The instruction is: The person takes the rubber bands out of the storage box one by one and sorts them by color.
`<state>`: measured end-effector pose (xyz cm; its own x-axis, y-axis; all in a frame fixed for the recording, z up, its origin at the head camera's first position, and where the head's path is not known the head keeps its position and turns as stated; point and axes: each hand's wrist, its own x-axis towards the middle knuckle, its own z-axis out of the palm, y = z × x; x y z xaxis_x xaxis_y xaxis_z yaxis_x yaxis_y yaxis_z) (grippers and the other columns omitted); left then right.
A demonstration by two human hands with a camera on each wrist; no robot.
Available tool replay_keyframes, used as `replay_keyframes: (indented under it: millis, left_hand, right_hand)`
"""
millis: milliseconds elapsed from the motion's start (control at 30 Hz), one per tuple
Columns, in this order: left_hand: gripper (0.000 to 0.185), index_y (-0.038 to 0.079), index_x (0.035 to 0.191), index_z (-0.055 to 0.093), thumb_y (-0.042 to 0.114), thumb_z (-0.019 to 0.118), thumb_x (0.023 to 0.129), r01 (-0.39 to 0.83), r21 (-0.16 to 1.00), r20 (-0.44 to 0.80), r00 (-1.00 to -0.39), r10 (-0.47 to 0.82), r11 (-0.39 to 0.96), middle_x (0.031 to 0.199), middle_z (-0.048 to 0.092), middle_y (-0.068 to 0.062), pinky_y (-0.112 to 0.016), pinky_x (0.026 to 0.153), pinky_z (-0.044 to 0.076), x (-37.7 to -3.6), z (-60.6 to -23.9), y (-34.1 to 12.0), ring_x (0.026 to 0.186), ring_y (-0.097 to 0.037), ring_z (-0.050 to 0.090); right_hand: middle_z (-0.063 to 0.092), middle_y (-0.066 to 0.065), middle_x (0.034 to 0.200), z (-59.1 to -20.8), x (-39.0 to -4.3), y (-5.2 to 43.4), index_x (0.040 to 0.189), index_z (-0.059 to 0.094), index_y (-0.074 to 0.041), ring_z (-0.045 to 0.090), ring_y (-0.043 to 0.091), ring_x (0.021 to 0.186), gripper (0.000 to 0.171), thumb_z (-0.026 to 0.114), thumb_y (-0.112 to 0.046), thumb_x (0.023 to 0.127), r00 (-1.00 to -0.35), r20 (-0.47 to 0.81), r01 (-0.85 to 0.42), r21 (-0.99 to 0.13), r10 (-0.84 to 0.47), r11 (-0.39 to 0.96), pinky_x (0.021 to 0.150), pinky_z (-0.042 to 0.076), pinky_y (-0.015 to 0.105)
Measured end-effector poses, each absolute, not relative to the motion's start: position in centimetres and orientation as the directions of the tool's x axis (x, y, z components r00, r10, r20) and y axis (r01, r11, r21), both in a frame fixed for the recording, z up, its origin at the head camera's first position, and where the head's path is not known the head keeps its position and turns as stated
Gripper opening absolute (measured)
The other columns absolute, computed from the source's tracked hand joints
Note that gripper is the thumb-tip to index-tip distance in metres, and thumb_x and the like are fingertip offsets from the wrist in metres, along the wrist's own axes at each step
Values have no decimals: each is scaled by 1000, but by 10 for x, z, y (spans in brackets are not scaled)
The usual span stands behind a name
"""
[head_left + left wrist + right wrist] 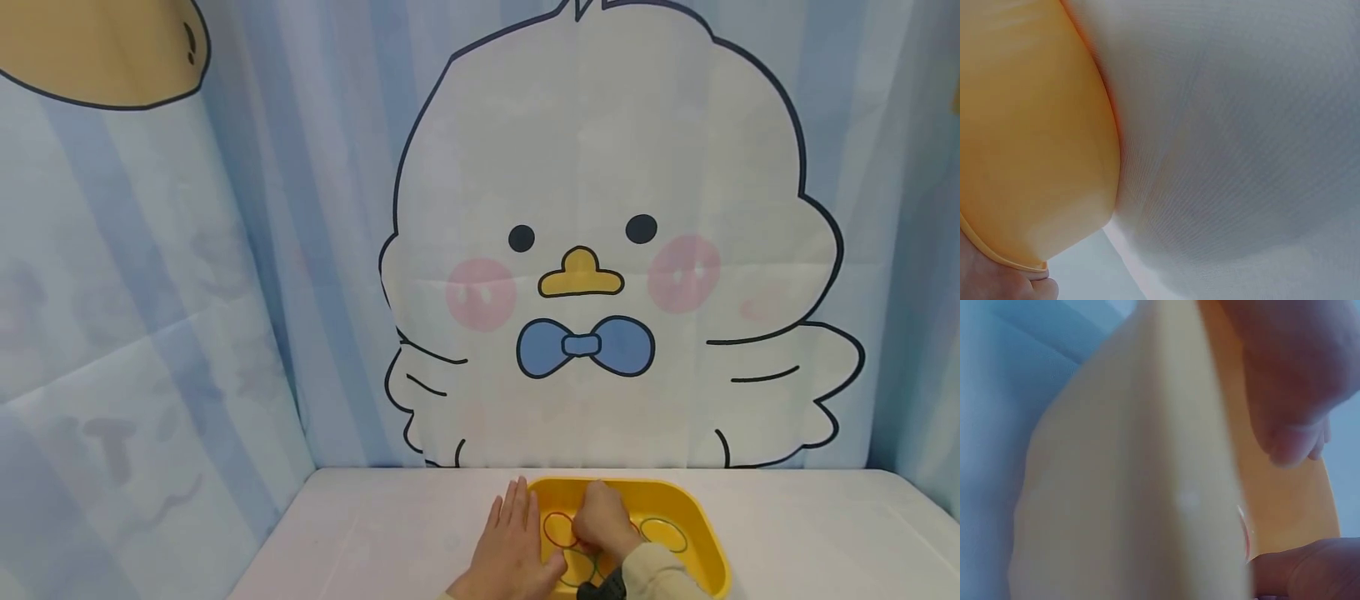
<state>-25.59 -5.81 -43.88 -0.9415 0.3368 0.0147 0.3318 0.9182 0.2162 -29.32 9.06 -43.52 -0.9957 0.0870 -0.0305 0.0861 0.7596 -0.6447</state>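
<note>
A yellow tray [708, 533] with raised walls sits on the table, with thin coloured rings inside: a red ring [561, 530], a green ring [663, 534] and others partly covered. My left hand [510, 546] lies along the left wall, fingers straight and pointing away, thumb over the inside. In the left wrist view, fingertips [1038, 289] show at the rim. My right hand [606, 518] reaches down inside the tray with its fingers bent toward the floor; its fingertips are hidden, so I cannot tell whether they pinch a ring.
The white table [375, 533] extends to both sides of the tray. Behind it hangs a pale blue striped curtain [345, 250] with a large cartoon bird [585, 150]. A dark band [603, 587] shows at my right wrist, beside a cream sleeve [660, 575].
</note>
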Motion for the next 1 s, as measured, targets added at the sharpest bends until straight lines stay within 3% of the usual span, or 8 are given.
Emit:
replay_keyframes:
  millis: [467, 700, 1000]
  left_hand:
    - [83, 4, 153, 33, 55, 42, 89, 317, 213, -3, -946, 325, 924, 166, 19, -13, -49, 124, 21, -256, -440, -58, 153, -28, 22]
    - [83, 3, 153, 33, 56, 42, 89, 323, 204, 2, -944, 329, 924, 166, 18, -13, -48, 124, 21, -256, -439, -57, 153, -29, 21]
    - [84, 6, 155, 31, 57, 43, 89, 308, 207, -2, -949, 316, 928, 167, 17, -10, -47, 124, 21, -254, -438, -57, 153, -27, 21]
  right_hand:
    - [55, 6, 59, -439, -293, 89, 80, 65, 6, 55, 14, 47, 14, 73, 2, 70, -997, 3, 55, -629, 73, 776, 46, 49, 22]
    - [56, 6, 53, -441, -296, 101, 72, 64, 6, 57, 12, 40, 5, 68, 3, 73, -995, -88, 94, -792, 40, 603, 45, 52, 23]
    - [48, 0, 50, -429, -294, 107, 57, 56, -4, 58, 11, 42, 22, 66, 3, 76, -981, -191, 183, -859, 33, 477, 48, 54, 23]
